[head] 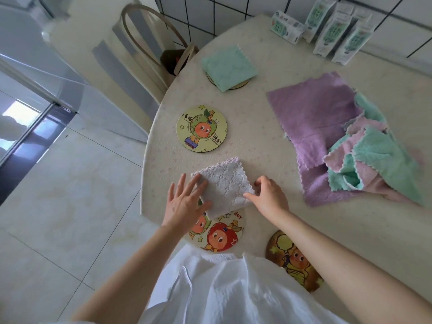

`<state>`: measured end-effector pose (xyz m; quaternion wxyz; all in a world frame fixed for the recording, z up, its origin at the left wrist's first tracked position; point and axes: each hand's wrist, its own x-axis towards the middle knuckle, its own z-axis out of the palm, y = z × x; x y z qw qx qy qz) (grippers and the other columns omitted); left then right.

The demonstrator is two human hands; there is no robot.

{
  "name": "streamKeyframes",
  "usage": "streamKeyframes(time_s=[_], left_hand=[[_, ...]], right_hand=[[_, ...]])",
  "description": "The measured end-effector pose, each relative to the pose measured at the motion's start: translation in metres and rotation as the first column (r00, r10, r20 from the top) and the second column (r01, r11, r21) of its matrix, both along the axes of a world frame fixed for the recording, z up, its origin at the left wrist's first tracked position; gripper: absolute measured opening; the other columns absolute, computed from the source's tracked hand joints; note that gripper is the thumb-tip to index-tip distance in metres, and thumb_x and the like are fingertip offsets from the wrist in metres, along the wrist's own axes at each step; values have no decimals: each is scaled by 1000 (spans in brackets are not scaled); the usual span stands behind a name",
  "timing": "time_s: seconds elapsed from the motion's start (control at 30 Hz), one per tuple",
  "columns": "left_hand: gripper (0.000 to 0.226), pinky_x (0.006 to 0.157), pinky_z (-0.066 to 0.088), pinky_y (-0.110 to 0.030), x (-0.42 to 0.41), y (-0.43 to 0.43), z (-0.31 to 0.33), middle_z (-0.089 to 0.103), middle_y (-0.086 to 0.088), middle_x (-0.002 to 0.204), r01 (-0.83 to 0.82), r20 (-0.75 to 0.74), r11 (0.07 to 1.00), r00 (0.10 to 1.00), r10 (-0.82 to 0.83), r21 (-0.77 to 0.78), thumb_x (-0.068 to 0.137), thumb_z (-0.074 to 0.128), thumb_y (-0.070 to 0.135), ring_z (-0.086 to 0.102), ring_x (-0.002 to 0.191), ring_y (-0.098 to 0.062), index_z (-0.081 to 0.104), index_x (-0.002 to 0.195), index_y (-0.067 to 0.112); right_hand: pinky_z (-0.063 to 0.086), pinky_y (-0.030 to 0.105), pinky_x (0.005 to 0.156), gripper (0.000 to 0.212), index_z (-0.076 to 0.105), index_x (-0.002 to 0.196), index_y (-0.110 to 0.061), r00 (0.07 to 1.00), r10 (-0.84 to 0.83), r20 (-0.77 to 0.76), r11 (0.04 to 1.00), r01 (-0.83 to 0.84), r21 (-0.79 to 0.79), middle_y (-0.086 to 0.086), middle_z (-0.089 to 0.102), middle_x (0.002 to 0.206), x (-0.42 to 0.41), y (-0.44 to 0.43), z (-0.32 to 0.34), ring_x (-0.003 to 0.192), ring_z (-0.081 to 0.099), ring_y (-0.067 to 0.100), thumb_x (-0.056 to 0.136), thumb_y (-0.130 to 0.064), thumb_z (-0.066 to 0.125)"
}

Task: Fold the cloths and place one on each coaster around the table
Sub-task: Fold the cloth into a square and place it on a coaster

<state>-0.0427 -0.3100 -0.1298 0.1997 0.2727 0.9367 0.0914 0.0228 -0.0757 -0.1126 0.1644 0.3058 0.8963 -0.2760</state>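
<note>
Folded lilac cloth (224,183) lies partly under the flat, straight-fingered left grip (184,202); right grip (268,197) pinches its right edge

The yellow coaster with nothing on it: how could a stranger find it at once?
Start at the cream table; along its left edge, between the folded green cloth and the pale grey cloth, lies the yellow coaster. It alone is pale yellow and fully bare, showing a cartoon figure in a green helmet; its neighbours are at least partly under cloths.
</note>
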Motion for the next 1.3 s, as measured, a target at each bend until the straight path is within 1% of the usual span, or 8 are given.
streamKeyframes(time_s=[0.13,0.27,0.5,0.67,0.83,0.93,1.13,1.3], left_hand=[[43,115,21,-47,-11,9,4,40,2,147,-138,-70,980,986,150,145,93,50,41,27,140,-25,52,132,25],[24,100,38,-39,-27,23,7,54,-1,130,-272,9,945,961,275,184,93,54,30,41,123,-24,60,112,18],[31,85,51,-36,-65,39,15,60,-6,109,-553,345,833,786,513,22,83,65,13,53,101,-23,58,112,12],[16,62,46,-25,-80,40,26,58,-1,88,-576,487,817,715,502,3,83,64,15,53,77,-14,63,99,12],[19,80,58,-32,-98,31,42,63,-15,101,-788,819,614,379,430,42,79,69,1,65,88,-25,61,96,3],[20,84,56,-36,-119,28,53,63,-16,103,-858,906,501,297,301,115,81,66,-3,66,91,-27,57,98,3],[20,74,58,-33,-184,30,51,66,-9,94,-916,887,326,338,315,233,82,67,-2,67,78,-22,59,96,9],[17,72,59,-31,-219,29,31,65,-10,93,-919,795,292,378,474,263,82,67,-1,64,76,-22,60,92,11]], right_hand=[[48,32,76,42,56,105,-12,997,-81,-5,994,81,-76,2,62,102,-2,1,0,91,57,20,79,-42,69],[52,34,75,42,56,104,-14,973,-216,75,931,229,-283,0,63,95,-4,1,-1,86,61,19,75,-40,72],[36,29,55,32,65,91,-3,903,-371,215,740,427,-520,8,54,72,-8,4,0,56,42,17,74,-28,75],[36,25,53,23,65,90,-7,923,-299,242,742,385,-549,4,56,76,-11,8,9,58,44,14,77,-24,71],[56,35,79,16,60,97,-9,908,-371,193,557,384,-737,5,59,92,-28,20,30,86,59,17,84,-15,68],[57,36,78,19,58,101,-7,900,-415,133,498,347,-794,7,60,95,-53,29,39,86,60,19,86,-13,67],[54,29,61,19,57,96,-10,847,-527,66,480,361,-800,8,62,88,-133,31,33,68,62,16,83,-16,71],[58,38,72,17,61,82,-12,839,-539,69,539,407,-737,11,65,90,-183,23,8,76,62,21,77,-16,77]])
